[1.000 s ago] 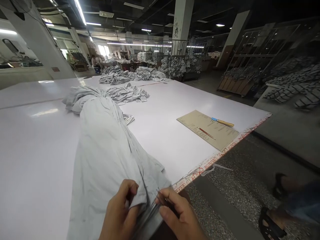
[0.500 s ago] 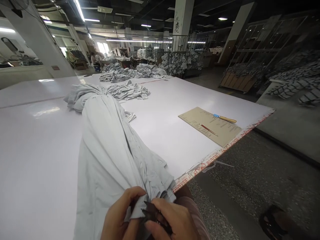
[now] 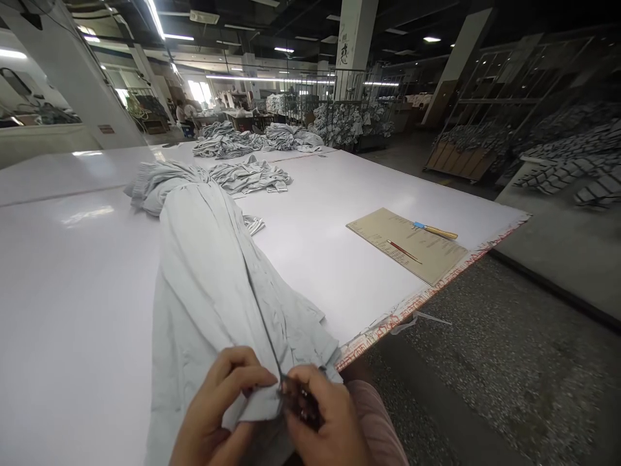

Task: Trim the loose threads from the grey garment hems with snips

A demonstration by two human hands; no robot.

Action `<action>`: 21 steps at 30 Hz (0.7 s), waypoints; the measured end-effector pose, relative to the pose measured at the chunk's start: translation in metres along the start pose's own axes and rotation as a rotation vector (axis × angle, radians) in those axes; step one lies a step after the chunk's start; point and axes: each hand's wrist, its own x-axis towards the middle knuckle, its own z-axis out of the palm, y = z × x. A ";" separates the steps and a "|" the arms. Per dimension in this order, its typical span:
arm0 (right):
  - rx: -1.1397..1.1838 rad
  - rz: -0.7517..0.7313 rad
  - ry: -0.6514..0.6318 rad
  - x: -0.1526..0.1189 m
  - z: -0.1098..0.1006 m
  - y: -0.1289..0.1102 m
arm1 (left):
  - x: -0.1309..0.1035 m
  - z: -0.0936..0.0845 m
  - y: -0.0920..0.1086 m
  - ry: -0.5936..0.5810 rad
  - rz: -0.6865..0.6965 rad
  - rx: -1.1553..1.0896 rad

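A long bundle of pale grey cloth [image 3: 204,259] lies on the white table and hangs toward me at its near edge. My left hand [image 3: 218,401] pinches a folded edge of this cloth between thumb and fingers. Against that edge, my right hand [image 3: 325,408] is closed around small dark snips [image 3: 303,401], their tips at the cloth and partly hidden by my fingers. Gathered folds [image 3: 165,184] sit at the bundle's far end.
On the white table [image 3: 310,259], a brown board [image 3: 388,226] carries a wooden-handled tool [image 3: 439,232] and a thin red tool [image 3: 402,250]. More grey garments [image 3: 250,175] lie farther back. A wheeled cart [image 3: 458,155] stands at the right, and people sit in the distance.
My left hand has shifted slightly left and up, turning the cloth edge. The snips have rotated and their blades now show less clearly. The foot at the lower right is out of view.
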 end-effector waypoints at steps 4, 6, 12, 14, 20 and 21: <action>0.031 0.118 -0.008 0.011 -0.014 -0.008 | 0.008 -0.018 0.007 -0.149 -0.236 -0.029; -0.074 0.102 -0.057 0.008 -0.022 -0.010 | 0.008 -0.019 0.009 -0.090 -0.383 -0.150; -0.360 -0.046 -0.233 -0.007 -0.033 -0.018 | 0.004 -0.010 0.011 -0.101 -0.362 -0.157; -0.438 -0.091 -0.240 -0.008 -0.029 -0.019 | 0.003 -0.009 0.012 -0.042 -0.307 -0.063; -0.504 -0.223 -0.142 -0.007 -0.019 -0.019 | 0.001 -0.010 0.016 -0.101 -0.344 -0.019; -0.513 -0.222 -0.182 -0.007 -0.021 -0.019 | 0.001 -0.010 0.016 -0.092 -0.359 -0.038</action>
